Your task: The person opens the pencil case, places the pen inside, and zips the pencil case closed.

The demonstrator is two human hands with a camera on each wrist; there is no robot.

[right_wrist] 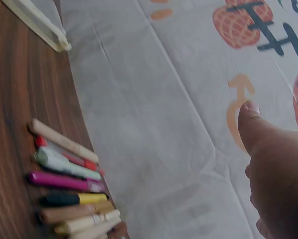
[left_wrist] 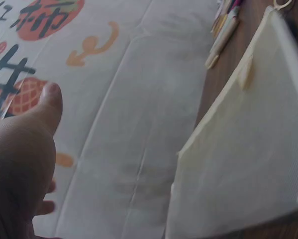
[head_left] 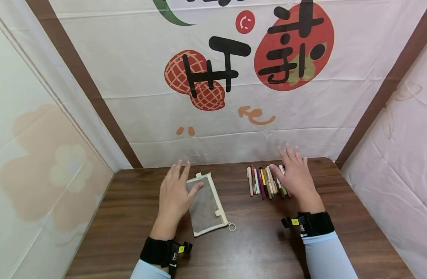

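Observation:
A see-through mesh zip pouch (head_left: 205, 209) with cream edging and a ring pull (head_left: 232, 226) lies on the table, left of the middle. My left hand (head_left: 175, 193) hovers over its left edge with fingers extended and thumb apart, holding nothing. In the left wrist view the pouch (left_wrist: 243, 144) is to the right of that hand (left_wrist: 22, 164). Several pens (head_left: 264, 182) lie side by side in a row near the back edge. Over their right end my right hand (head_left: 297, 178) is spread, also holding nothing. The right wrist view shows the pens (right_wrist: 69, 181) left of the hand (right_wrist: 283, 174).
The brown wood-grain table (head_left: 248, 248) meets a white printed cloth (head_left: 147, 116) hanging behind its back edge. More cloth panels hang at the left (head_left: 42, 155) and the right (head_left: 402, 155). Each wrist wears a black strap (head_left: 157, 251) with a small camera.

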